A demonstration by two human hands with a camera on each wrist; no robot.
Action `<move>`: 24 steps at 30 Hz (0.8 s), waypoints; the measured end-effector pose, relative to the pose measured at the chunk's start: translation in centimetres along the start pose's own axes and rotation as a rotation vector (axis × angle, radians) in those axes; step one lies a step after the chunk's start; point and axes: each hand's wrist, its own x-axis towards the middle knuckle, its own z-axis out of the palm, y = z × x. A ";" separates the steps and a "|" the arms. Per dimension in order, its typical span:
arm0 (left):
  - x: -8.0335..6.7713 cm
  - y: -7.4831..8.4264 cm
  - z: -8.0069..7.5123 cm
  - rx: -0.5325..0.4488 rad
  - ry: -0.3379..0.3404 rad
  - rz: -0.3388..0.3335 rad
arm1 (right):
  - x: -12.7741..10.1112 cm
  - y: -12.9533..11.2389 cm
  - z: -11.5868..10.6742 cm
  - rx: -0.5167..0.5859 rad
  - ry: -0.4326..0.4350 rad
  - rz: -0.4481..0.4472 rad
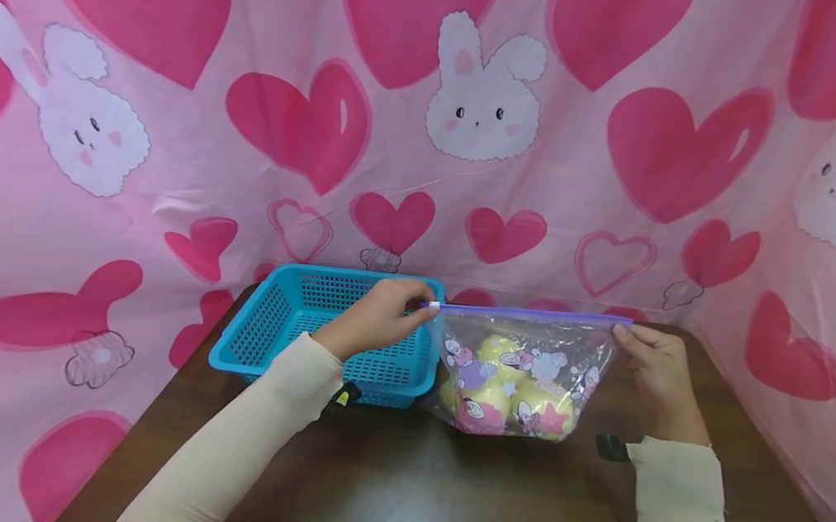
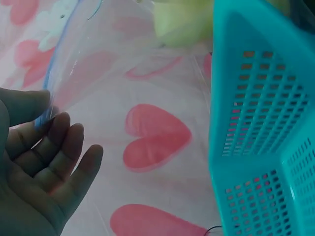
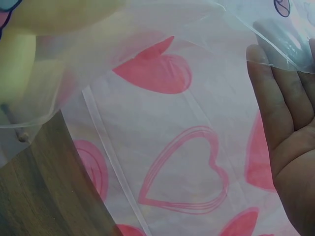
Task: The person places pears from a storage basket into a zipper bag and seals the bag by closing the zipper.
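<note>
A clear zip bag (image 1: pixel 531 327) with a purple top strip and cartoon prints hangs upright over the table. Inside it sit several yellow rounded fruits (image 1: pixel 503 347); in the right wrist view one yellow fruit (image 3: pixel 19 69) shows a short brown stem. My left hand (image 1: pixel 382 314) pinches the bag's top left corner, by the white slider (image 1: pixel 434 305). At the opposite top corner my right hand (image 1: pixel 660 372) holds the bag between thumb and fingers, some of them behind the plastic (image 3: pixel 285 46). The strip is stretched straight between both hands.
A blue perforated plastic basket (image 1: pixel 226 358) stands left of the bag, beneath my left forearm; no contents show in it. Dark brown wooden table (image 1: pixel 427 494) lies below. A pink cloth (image 1: pixel 396 168) with hearts and rabbits hangs behind and at the sides.
</note>
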 end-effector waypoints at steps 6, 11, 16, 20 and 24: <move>-1.0 -0.3 0.5 -0.198 -0.005 -0.110 | -0.6 -0.2 0.2 0.001 -0.009 -0.002; -1.6 -0.6 1.1 -0.301 0.037 -0.156 | -0.7 -0.4 0.6 -0.011 -0.013 0.005; -1.6 -0.9 1.8 -0.389 0.129 -0.156 | -0.7 -0.4 0.9 -0.016 0.003 0.003; -1.7 -0.9 2.7 -0.454 0.171 -0.139 | -0.9 -0.5 0.8 -0.023 0.012 0.000; -1.7 -0.7 3.7 -0.511 0.243 -0.113 | -1.2 -0.6 0.6 -0.017 0.027 -0.011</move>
